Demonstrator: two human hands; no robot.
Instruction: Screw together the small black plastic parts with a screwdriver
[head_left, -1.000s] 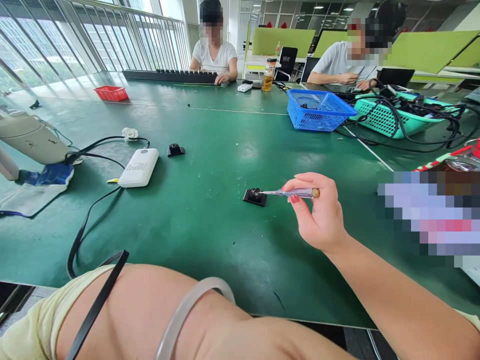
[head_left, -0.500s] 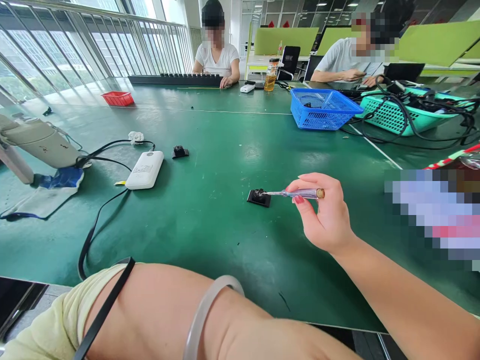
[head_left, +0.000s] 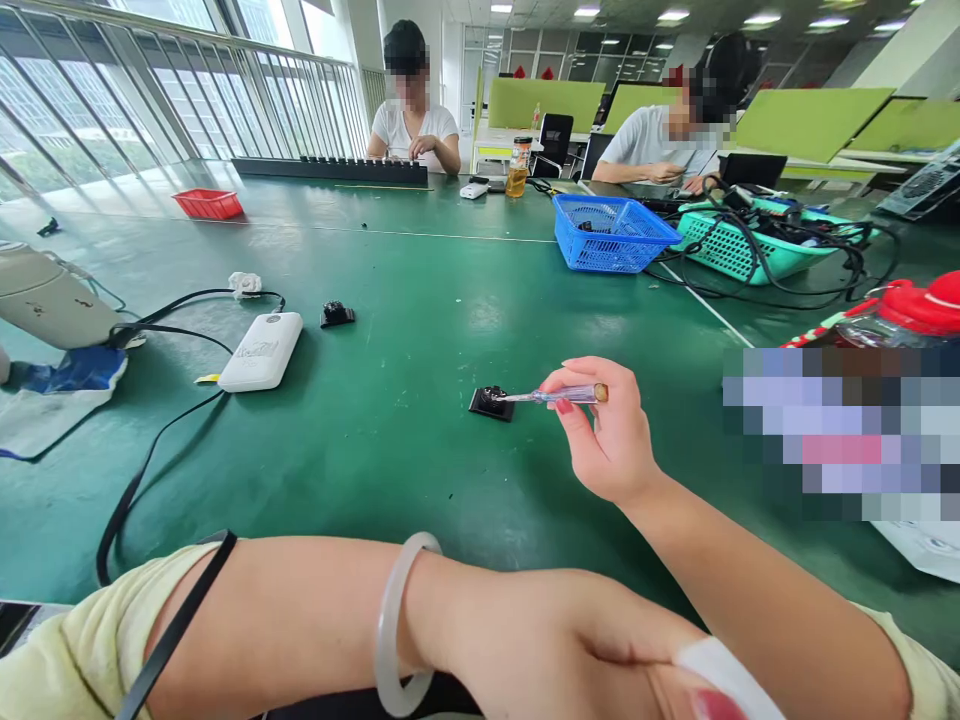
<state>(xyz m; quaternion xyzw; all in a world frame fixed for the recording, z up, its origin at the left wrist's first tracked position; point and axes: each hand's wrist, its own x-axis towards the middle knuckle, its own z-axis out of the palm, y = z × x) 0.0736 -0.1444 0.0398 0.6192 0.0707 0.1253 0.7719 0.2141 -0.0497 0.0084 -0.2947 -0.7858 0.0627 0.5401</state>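
Observation:
My right hand (head_left: 616, 440) pinches the clear purplish handle of a small screwdriver (head_left: 551, 396) between thumb and fingers. Its metal shaft points left, and the tip meets a small black plastic part (head_left: 492, 403) with a glossy, lumpy top, lying flat on the green table. Low in the picture, my left hand (head_left: 555, 640) reaches across my front below the table edge, a pale bangle at its wrist. Between its thumb and fingers is a white piece that looks like tissue (head_left: 724, 672); most of those fingers are out of frame.
A second black part (head_left: 337, 314) lies left of centre, near a white power bank (head_left: 262, 352) with black cables. A blue basket (head_left: 611, 250), a teal basket (head_left: 739, 255) of cables and a red tray (head_left: 208, 205) stand farther back. Two people sit across the table.
My left hand has come into view at the bottom, holding the white piece. The view has shifted slightly right. The screwdriver tip stays on the black part.

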